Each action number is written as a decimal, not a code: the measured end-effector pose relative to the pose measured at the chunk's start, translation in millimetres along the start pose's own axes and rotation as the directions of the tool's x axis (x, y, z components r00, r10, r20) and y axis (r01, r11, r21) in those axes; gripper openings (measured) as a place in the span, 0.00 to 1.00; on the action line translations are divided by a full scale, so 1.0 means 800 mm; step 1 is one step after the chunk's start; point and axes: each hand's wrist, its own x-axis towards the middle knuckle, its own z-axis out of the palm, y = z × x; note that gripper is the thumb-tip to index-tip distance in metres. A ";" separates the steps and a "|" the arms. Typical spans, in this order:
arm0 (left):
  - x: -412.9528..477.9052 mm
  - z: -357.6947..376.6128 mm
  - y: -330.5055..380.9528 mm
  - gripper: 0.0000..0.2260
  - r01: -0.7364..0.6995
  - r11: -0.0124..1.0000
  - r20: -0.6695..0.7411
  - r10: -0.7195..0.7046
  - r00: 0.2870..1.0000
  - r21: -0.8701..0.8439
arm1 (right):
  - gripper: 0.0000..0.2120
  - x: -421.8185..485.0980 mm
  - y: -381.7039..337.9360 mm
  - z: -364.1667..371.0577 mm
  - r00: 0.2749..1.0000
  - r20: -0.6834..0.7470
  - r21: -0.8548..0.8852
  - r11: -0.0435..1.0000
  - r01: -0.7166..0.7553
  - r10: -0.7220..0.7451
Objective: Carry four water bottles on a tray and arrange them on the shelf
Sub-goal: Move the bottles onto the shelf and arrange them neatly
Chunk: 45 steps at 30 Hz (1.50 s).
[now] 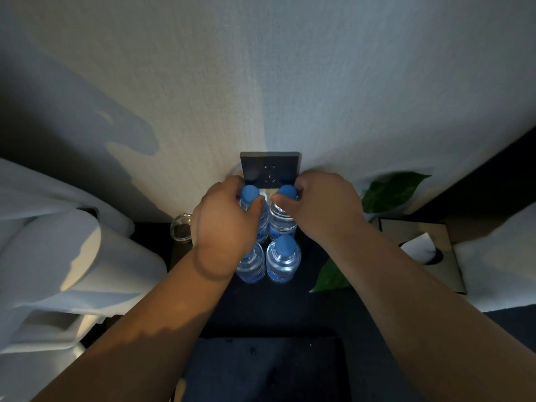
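Several clear water bottles with blue caps stand in a tight square on the dark shelf (307, 303) against the wall. My left hand (223, 224) grips the neck of the back left bottle (250, 194), and my wrist hides the cap of the front left bottle (251, 266). My right hand (322, 204) pinches the neck of the back right bottle (285, 204). The front right bottle (283, 258) stands free. A dark tray (266, 369) lies at the bottom of the view below my arms.
A dark wall socket (270, 169) sits right behind the bottles. A glass cup (181, 227) stands left of them. Green leaves (391, 192) and a tissue box (423, 250) are to the right. White bedding (58, 256) fills the left side.
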 end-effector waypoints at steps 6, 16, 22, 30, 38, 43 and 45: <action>0.001 0.000 -0.003 0.12 0.023 0.998 0.019 -0.022 1.000 -0.053 | 0.22 -0.006 0.002 0.007 0.999 -0.038 0.012 1.000 -0.011 0.012; 0.002 0.001 -0.004 0.12 0.032 0.998 0.027 -0.031 0.999 -0.045 | 0.20 -0.004 0.003 0.008 0.999 0.000 0.061 0.997 -0.053 0.053; 0.000 -0.003 -0.003 0.12 0.050 0.997 0.055 -0.047 0.997 -0.059 | 0.21 -0.011 0.005 0.009 0.998 -0.036 0.063 0.997 -0.046 0.048; 0.004 -0.003 -0.003 0.12 0.030 0.997 0.065 -0.025 0.998 -0.072 | 0.23 -0.007 0.000 0.011 0.995 -0.080 0.075 0.996 -0.053 0.059; 0.003 0.002 -0.007 0.10 0.021 0.995 0.040 -0.017 0.999 -0.100 | 0.21 -0.008 0.001 0.006 0.998 -0.022 0.074 0.996 -0.054 0.056; 0.003 0.002 -0.007 0.12 0.054 0.994 0.056 -0.049 0.997 -0.099 | 0.24 -0.015 0.001 0.002 0.998 -0.018 0.016 0.998 -0.064 0.064; 0.005 0.001 -0.008 0.14 0.081 0.992 0.070 -0.074 0.995 -0.099 | 0.28 -0.021 0.002 -0.003 0.995 -0.053 0.036 0.996 -0.078 0.080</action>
